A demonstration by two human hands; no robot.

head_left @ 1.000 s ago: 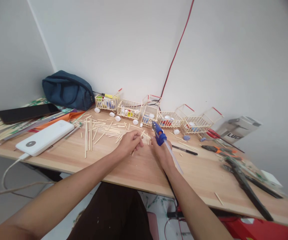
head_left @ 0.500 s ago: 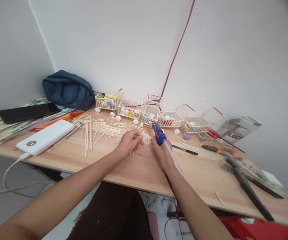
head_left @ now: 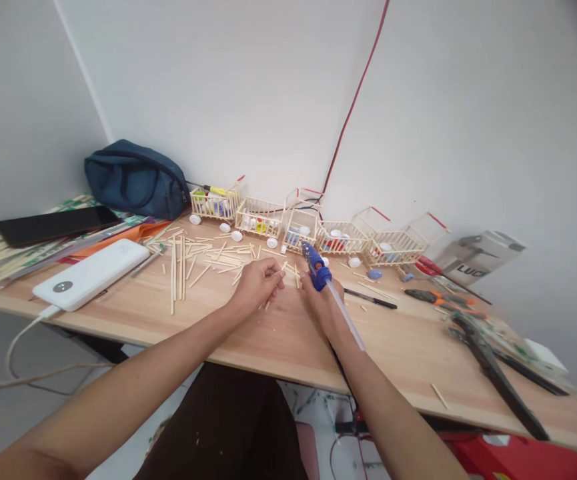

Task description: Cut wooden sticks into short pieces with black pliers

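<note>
My left hand rests on the wooden table with its fingers pinched on a thin wooden stick. My right hand is wrapped round a blue glue gun whose clear glue stick juts back over my wrist. The gun's nozzle points away from me, close beside the left fingertips. Loose wooden sticks lie scattered just left of and behind my hands. A row of small stick-built carts with white wheels stands along the wall.
A dark blue pouch, a black phone and a white power bank lie at the left. Pliers, a black pen, long black tools and a grey box lie at the right. A red cable runs up the wall.
Both hands have barely moved. The glue gun has shifted slightly up and left, toward the stick in my left fingers.
</note>
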